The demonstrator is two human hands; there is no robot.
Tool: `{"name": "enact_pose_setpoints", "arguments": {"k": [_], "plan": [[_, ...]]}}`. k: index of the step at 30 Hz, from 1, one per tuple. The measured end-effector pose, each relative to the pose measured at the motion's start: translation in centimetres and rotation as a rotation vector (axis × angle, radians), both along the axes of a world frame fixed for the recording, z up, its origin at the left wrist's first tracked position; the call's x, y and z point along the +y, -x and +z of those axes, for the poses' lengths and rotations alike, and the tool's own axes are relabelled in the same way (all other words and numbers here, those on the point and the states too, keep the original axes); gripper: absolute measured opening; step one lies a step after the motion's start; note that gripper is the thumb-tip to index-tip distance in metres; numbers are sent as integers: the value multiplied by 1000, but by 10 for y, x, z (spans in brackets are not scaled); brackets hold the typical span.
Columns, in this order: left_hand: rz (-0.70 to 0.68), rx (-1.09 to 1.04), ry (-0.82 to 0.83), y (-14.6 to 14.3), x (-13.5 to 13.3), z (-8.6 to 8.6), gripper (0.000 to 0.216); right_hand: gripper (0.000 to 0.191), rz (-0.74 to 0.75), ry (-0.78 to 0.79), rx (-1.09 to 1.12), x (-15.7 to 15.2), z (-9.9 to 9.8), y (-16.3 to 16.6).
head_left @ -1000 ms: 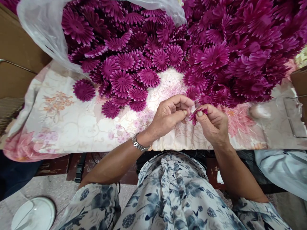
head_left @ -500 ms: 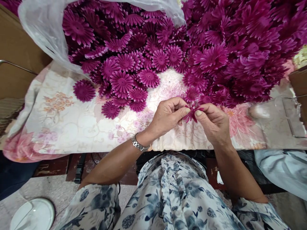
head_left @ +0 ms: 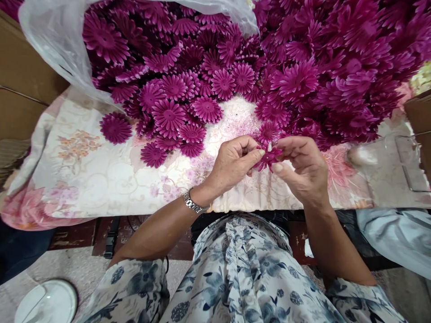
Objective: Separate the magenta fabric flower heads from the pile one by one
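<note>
A small magenta artificial flower (head_left: pixel 268 158) is pinched between the thumb and fingers of my left hand (head_left: pixel 235 163), which wears a metal watch. My right hand (head_left: pixel 301 168) is at the flower's right side, its thumb and forefinger spread apart around the petals. Whether its fingertips still touch the petals is hard to tell. Just beyond my hands begins a heap of fluffy magenta flower heads (head_left: pixel 296 80) on the right. Flat, layered magenta petal discs (head_left: pixel 168 117) lie in a pile on the left.
A translucent plastic bag (head_left: pixel 55 49) surrounds part of the left pile. Cardboard boxes stand at the left (head_left: pixel 27 58) and right (head_left: pixel 419 116) edges. A flower-patterned cloth (head_left: pixel 101 179) covers the table. A clear plastic piece (head_left: pixel 387 166) lies at the right. A white round lid-like object (head_left: pixel 47 300) is below left.
My right thumb and forefinger have parted from their pinch on the flower. The flower has turned so its face shows more. My left hand keeps its pinch.
</note>
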State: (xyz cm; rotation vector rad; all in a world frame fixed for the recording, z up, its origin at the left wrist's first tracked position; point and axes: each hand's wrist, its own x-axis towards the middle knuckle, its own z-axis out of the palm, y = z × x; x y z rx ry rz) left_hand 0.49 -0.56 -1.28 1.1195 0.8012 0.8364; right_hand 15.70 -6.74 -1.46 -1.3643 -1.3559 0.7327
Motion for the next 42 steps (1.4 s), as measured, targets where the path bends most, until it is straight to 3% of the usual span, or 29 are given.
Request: {"name": "enact_pose_setpoints", "arguments": {"k": [4,8,11,19,25,31,38,42], "plan": [[-4,31,-65,0,-1,1,22,39,63,83,-35,1,-2,6],[-25,60,-132,0,-2,3,20,15,7,83,-19,3,-3,8],[-21,94,-168,1,-2,5,19,8,-22,76,-9,4,-3,6],[-98,111,-167,1,-2,6,17,8,-58,84,138,2,-9,6],[-116,24,-146,0,-1,4,16,10,2,138,241,2,-4,11],[-81,-6,-123,1,1,1,14,9,96,156,213,-1,-3,7],[-32,-87,46,-2,2,1,14,19,-6,112,234,-5,1,13],[-16,-101,55,-1,2,0,12,18,1,82,206,-6,0,14]]}}
